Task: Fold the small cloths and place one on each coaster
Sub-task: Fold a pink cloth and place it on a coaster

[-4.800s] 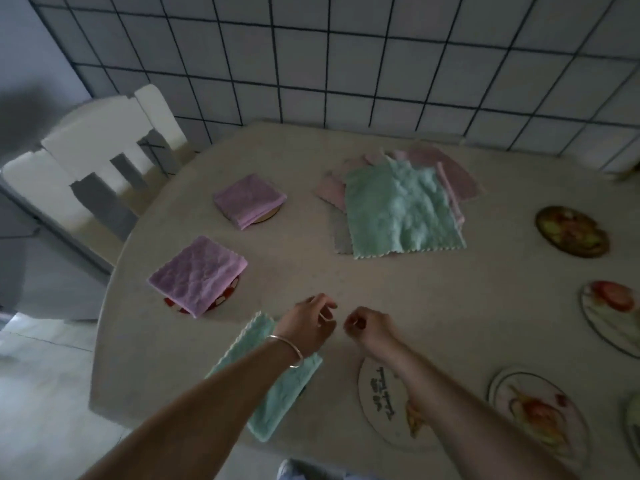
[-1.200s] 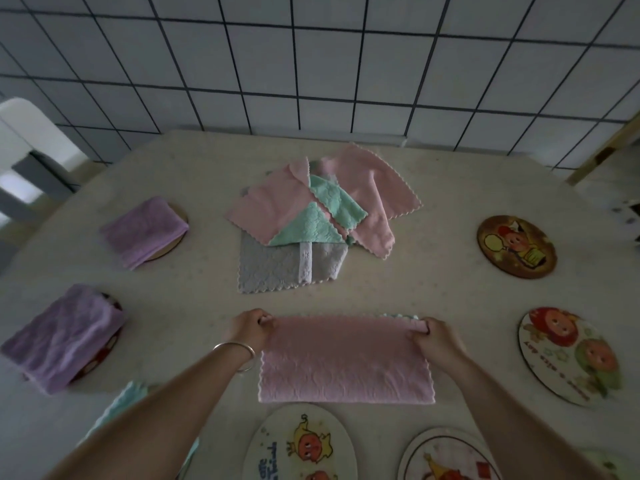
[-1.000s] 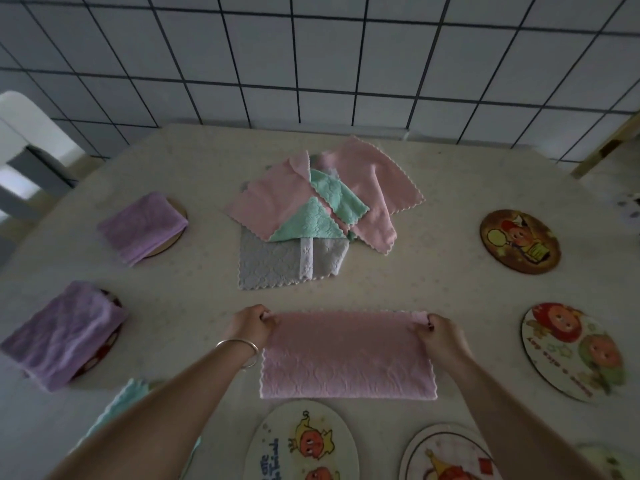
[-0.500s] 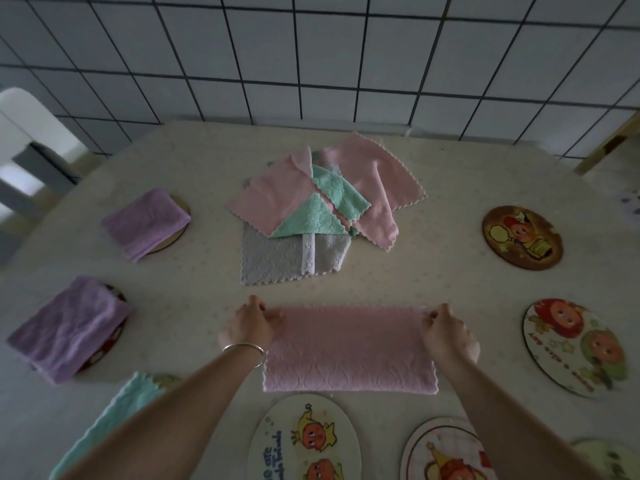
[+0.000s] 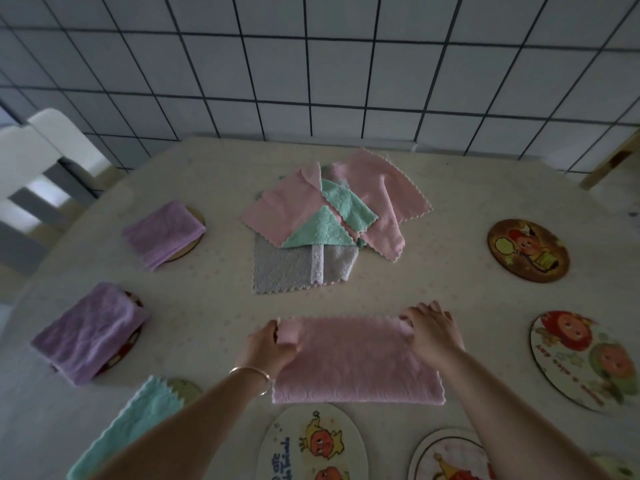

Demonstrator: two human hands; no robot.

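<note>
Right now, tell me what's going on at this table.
A person is folding a pink cloth on the table; the left hand pinches its left end, and the right hand holds the right. Three folded cloths already sit on coasters at left; an unfolded pile waits mid-table.

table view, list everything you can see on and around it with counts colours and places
pink cloth: 1, half-folded, near centre, held at both ends
cloth pile: pink, green and grey, loose, table centre
purple cloths: 2, folded, each on a coaster, left side; second
green cloth: 1, folded, on a coaster, near left
bare coasters: 4 clear, cartoon prints, right side and near edge
table: 1, cream
chair: 1, white, far left
tiled wall: white, behind
bracelet: 1, silver, left wrist
left hand: fingers pinch the cloth's left end
right hand: fingers pinch its right end
</note>
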